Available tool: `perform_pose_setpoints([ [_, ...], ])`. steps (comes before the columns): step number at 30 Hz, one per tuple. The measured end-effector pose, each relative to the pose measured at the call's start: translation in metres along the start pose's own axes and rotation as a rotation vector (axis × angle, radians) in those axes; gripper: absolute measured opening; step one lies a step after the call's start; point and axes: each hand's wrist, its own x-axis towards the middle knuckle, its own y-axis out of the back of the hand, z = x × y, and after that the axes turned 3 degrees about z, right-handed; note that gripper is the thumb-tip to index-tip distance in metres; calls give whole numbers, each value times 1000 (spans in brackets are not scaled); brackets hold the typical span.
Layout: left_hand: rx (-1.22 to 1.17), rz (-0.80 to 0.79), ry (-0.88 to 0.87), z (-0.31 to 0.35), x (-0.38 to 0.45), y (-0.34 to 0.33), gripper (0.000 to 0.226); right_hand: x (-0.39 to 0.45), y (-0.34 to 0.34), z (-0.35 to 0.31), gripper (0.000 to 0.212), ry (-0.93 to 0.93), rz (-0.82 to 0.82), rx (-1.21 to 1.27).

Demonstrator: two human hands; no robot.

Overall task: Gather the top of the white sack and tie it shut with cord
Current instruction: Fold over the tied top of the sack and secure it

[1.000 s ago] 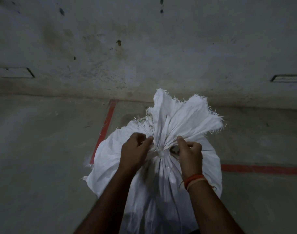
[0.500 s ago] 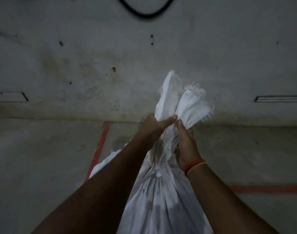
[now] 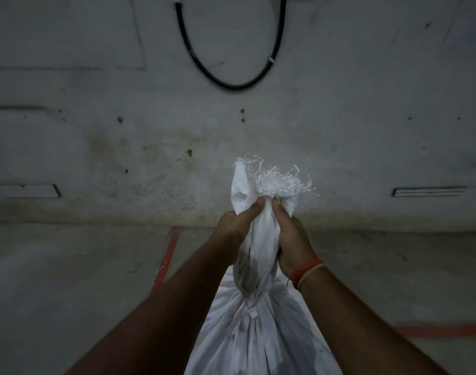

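The white sack (image 3: 261,339) stands in front of me, its top gathered into a narrow neck. A thin white cord (image 3: 251,311) is wound and knotted around the neck below my hands. My left hand (image 3: 235,226) grips the bunched top from the left. From the right, my right hand (image 3: 291,239), with an orange band at the wrist, clasps the same bunch. The frayed mouth of the sack (image 3: 274,182) sticks up above both fists.
A grey concrete wall (image 3: 96,131) rises close behind the sack, with a black cable loop (image 3: 231,86) hanging on it. Red painted lines (image 3: 167,258) run across the grey floor to the left and right of the sack.
Both hands have left the knot at the neck and climbed to the sack's top, squeezing the spread mouth into a tight bunch. The view has tilted upward.
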Motion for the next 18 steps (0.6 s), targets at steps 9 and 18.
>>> perform_pose_setpoints([
  [9, 71, 89, 3, 7, -15, 4, 70, -6, -6, -11, 29, 16, 94, -42],
  [18, 730, 299, -961, -24, -65, 20, 110, -13, -13, -14, 36, 0, 112, -71],
])
